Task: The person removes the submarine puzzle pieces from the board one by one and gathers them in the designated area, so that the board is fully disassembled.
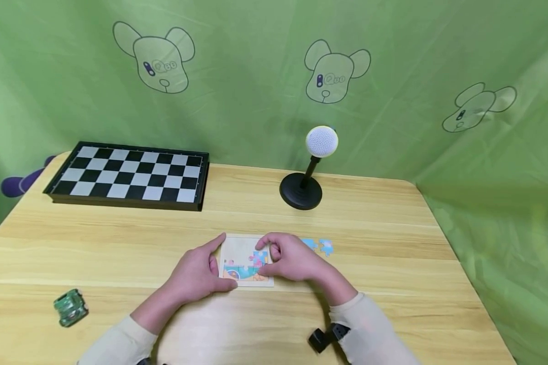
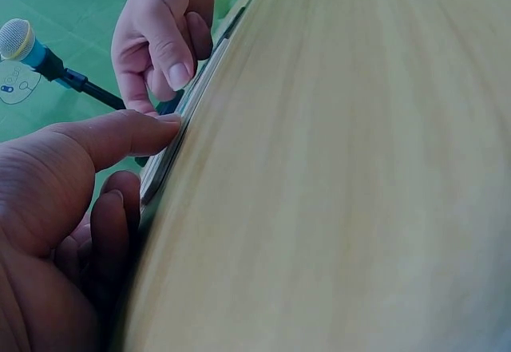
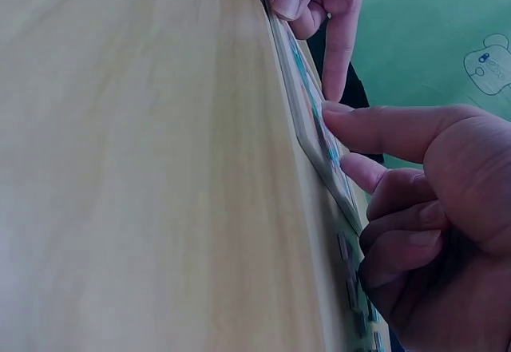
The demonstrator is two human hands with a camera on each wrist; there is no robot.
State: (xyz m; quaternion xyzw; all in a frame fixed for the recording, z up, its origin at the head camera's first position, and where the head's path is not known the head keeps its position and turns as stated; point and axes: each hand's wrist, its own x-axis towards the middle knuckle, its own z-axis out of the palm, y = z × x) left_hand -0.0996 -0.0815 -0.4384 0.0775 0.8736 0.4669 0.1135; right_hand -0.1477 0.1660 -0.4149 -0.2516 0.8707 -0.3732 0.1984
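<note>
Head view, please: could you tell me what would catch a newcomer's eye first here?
Probably the two hands meeting over the small puzzle board at the table's near middle: the left hand steadies its left edge while the right hand presses a fingertip on the pieces. Next, the chessboard at far left and the white-headed microphone behind.

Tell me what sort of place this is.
Probably a small staged play or recording corner, not a lived-in room: a light wooden table against a green cartoon-bear backdrop cloth, a white-headed microphone on a black stand, a folding black-and-white chessboard, and a small picture jigsaw board under both hands.
</note>
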